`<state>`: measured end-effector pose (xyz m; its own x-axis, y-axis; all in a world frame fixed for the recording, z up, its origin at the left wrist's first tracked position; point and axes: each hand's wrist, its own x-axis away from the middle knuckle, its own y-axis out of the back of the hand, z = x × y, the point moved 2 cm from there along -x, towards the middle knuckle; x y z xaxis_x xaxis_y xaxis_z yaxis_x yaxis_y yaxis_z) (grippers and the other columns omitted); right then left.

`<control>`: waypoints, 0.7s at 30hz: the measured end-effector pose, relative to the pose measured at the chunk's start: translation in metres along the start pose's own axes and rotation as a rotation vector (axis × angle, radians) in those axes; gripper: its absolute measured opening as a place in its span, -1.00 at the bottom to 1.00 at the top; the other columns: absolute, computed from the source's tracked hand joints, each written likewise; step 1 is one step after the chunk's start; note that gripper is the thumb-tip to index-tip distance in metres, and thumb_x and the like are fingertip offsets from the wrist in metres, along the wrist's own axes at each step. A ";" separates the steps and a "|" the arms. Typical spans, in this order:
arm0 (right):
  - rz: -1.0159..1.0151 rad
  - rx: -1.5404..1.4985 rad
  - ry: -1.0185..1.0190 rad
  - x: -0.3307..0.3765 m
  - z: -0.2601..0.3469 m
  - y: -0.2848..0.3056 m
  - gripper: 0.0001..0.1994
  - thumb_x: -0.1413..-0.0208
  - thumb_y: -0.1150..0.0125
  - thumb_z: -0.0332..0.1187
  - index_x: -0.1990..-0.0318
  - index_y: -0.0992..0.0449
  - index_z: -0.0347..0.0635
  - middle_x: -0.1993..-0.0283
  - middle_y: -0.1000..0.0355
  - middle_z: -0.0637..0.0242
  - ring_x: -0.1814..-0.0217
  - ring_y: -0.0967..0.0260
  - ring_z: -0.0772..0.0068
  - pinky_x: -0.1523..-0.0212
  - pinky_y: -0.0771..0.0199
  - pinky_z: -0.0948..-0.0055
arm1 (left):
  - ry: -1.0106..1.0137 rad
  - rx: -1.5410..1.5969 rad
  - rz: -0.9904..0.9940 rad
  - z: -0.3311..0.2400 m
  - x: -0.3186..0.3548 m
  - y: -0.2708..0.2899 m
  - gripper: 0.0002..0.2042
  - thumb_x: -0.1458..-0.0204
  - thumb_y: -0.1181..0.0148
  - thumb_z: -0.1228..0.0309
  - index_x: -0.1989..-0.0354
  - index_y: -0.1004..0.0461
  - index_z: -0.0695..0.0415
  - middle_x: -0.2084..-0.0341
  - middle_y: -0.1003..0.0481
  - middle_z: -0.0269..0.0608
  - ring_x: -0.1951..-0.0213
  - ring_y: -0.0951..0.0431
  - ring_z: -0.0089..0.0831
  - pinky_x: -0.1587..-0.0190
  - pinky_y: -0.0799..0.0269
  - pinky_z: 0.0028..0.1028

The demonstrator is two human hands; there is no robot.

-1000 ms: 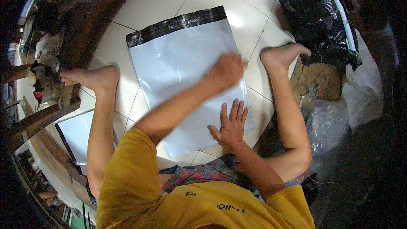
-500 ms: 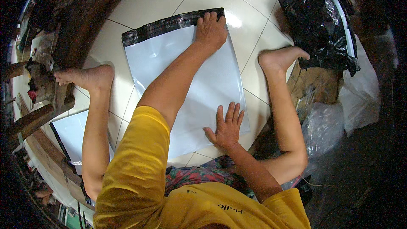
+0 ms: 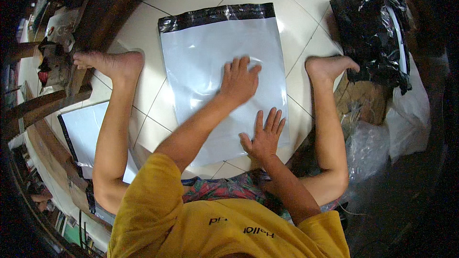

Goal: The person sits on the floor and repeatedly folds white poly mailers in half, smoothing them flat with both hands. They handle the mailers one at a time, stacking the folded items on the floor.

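A large white plastic mailer bag [image 3: 201,95] lies flat on the floor between my legs. Along its far edge runs a black band [image 3: 217,15]. My left hand [image 3: 239,81] is over the middle of the bag, fingers apart and slightly blurred, with nothing in its grasp; whether it presses on the plastic I cannot tell. Closer to me, my right hand [image 3: 264,137] rests palm down near the bag's right edge, its fingers spread.
Pale tiles [image 3: 301,7] cover the floor. A crumpled black plastic package [image 3: 366,28] lies at the far right, with clear plastic wrap [image 3: 366,148] nearer me. Another white bag [image 3: 86,131] lies beyond my left leg. Wooden beams [image 3: 38,102] stand at the left.
My left hand has left the bag's far black edge and come back toward its middle. My right hand stays spread near the right edge. The whole view has shifted slightly.
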<state>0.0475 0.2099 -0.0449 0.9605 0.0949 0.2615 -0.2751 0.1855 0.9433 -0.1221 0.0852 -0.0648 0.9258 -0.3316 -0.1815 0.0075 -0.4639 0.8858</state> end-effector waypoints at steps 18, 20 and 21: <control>-0.090 0.039 0.039 -0.003 -0.002 -0.007 -0.05 -0.01 -0.16 0.25 -0.39 -0.14 -0.33 -0.49 0.28 -0.43 -0.55 0.45 -0.50 -0.43 0.55 -0.42 | -0.049 0.153 0.354 -0.009 0.074 0.032 -0.69 -0.08 -0.16 0.24 0.03 -0.54 0.06 -0.02 -0.38 0.05 -0.11 -0.34 -0.01 -0.11 -0.21 0.03; -0.125 0.043 0.061 -0.004 -0.002 -0.009 -0.05 -0.02 -0.16 0.25 -0.39 -0.13 -0.33 -0.49 0.28 -0.42 -0.55 0.46 -0.49 -0.44 0.56 -0.41 | 0.079 0.052 0.209 0.010 0.077 0.033 -0.68 -0.07 -0.17 0.25 0.00 -0.54 0.03 -0.02 -0.36 0.02 -0.12 -0.30 -0.03 -0.13 -0.18 0.03; -0.141 0.042 0.073 0.000 -0.002 -0.009 -0.04 -0.02 -0.16 0.25 -0.40 -0.13 -0.32 -0.49 0.29 -0.42 -0.55 0.47 -0.49 -0.44 0.56 -0.41 | 0.135 0.021 0.136 0.025 0.072 0.033 -0.67 -0.06 -0.17 0.26 -0.02 -0.53 0.01 0.00 -0.35 0.01 -0.11 -0.30 -0.04 -0.13 -0.17 0.04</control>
<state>0.0500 0.2101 -0.0539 0.9835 0.1422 0.1122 -0.1348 0.1607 0.9778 -0.0645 0.0259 -0.0596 0.9600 -0.2801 -0.0002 -0.1282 -0.4400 0.8888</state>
